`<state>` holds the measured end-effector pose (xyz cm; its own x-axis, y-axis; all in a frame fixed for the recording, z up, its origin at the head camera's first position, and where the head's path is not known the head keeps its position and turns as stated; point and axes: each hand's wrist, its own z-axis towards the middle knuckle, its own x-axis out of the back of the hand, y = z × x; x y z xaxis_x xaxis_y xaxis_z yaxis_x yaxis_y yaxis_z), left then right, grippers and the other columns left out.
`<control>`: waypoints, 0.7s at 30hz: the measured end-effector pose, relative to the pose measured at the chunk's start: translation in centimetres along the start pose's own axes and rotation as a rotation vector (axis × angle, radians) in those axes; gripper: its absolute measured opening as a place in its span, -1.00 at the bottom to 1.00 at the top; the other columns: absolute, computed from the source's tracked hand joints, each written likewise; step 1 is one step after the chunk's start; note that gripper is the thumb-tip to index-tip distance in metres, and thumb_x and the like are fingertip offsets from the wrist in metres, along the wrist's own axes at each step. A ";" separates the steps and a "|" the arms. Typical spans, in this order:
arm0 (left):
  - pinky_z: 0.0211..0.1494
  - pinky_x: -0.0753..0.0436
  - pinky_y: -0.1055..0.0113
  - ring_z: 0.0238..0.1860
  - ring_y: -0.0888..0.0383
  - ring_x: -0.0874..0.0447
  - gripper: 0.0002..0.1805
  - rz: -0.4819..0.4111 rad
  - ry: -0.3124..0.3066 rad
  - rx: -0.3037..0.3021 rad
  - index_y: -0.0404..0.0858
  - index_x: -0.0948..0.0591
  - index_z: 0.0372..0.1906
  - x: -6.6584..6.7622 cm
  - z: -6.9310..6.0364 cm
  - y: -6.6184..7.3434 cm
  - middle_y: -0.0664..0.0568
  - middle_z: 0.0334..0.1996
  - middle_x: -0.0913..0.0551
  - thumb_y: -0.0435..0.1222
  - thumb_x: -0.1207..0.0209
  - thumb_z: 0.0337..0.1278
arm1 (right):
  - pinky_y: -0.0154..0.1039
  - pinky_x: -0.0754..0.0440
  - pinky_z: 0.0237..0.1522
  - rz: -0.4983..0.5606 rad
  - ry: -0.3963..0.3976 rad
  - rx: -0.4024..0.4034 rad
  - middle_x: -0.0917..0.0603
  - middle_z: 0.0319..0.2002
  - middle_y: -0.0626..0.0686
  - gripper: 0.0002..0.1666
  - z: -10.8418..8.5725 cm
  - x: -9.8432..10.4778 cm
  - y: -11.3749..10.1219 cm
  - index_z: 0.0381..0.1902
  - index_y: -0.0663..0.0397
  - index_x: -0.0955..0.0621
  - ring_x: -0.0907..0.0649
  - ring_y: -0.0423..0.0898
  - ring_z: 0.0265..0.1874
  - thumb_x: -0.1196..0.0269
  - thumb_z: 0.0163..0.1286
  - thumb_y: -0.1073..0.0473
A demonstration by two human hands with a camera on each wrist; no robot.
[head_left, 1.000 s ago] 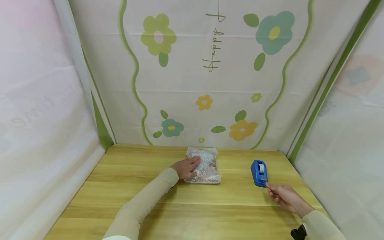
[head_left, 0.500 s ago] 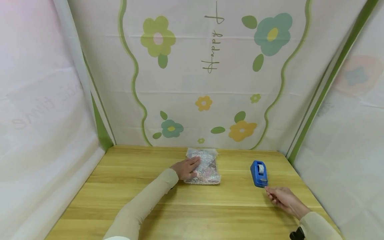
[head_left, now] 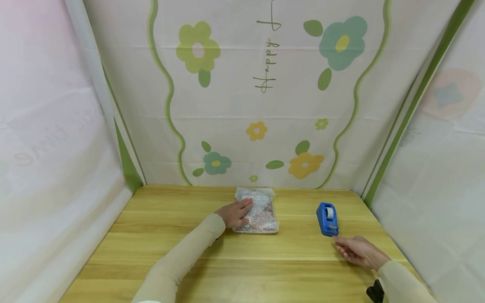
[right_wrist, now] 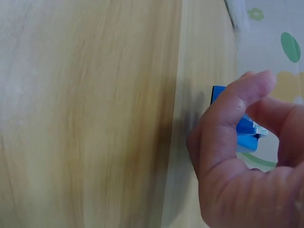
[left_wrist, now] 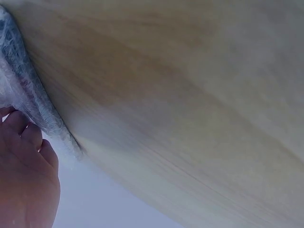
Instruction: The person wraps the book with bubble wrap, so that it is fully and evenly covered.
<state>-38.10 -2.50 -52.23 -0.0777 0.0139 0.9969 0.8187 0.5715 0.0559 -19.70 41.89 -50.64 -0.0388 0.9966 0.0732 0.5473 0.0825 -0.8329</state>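
Observation:
A flat package in bubble wrap (head_left: 261,212) lies on the table near the back edge. My left hand (head_left: 235,212) rests on its left side with the fingers extended across the wrap. In the left wrist view, the wrapped edge (left_wrist: 35,90) shows just beyond the fingers. Right of the package stands a blue tape dispenser (head_left: 326,219) holding a roll of tape (head_left: 329,213). At its front end my right hand (head_left: 358,251) pinches thumb and forefinger together on the tape's end; the clear strip itself is barely visible. The right wrist view shows the dispenser (right_wrist: 246,127) partly hidden behind these fingers.
The wooden table (head_left: 242,269) ends at a floral cloth wall (head_left: 223,97) behind the package. Pale cloth walls also close in the left and right sides.
My right hand has drawn slightly toward me and to the left, away from the dispenser's front. The left hand and the package have stayed in place.

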 end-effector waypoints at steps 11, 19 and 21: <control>0.76 -0.14 0.06 0.74 -0.03 -0.03 -0.24 -0.002 0.015 -0.009 -0.28 -0.09 0.71 -0.1 0.1 -0.1 -0.13 0.73 -0.06 0.07 0.17 0.70 | -0.56 -0.66 -0.44 0.019 -0.025 -0.038 -0.76 -0.50 -0.14 -0.58 -0.2 0.8 0.0 -0.25 0.16 -0.74 -0.66 -0.40 -0.57 -0.18 0.64 -0.05; 0.76 -0.13 0.08 0.74 -0.04 -0.02 -0.24 -0.015 0.021 -0.025 -0.30 -0.09 0.71 0.3 -0.4 0.1 -0.15 0.72 -0.07 0.07 0.19 0.71 | -0.33 -0.76 -0.22 -0.237 0.163 0.164 -0.77 -0.16 -0.03 -0.45 0.5 0.8 -0.1 0.12 0.49 -0.56 -0.70 -0.27 -0.24 -0.27 0.58 0.01; 0.76 -0.13 0.06 0.74 -0.05 -0.02 -0.24 -0.020 0.006 -0.011 -0.30 -0.08 0.71 0.3 -0.3 0.2 -0.15 0.73 -0.06 0.04 0.16 0.71 | -0.28 -0.76 -0.17 -0.278 0.174 0.199 -0.78 -0.03 -0.01 -0.39 0.7 0.7 -0.1 0.24 0.51 -0.53 -0.70 -0.23 -0.14 -0.30 0.57 0.02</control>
<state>-37.79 -2.68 -51.88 -0.0909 -0.0023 0.9959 0.8231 0.5628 0.0765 -20.34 42.56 -50.90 -0.0112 0.9211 0.3893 0.3625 0.3666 -0.8569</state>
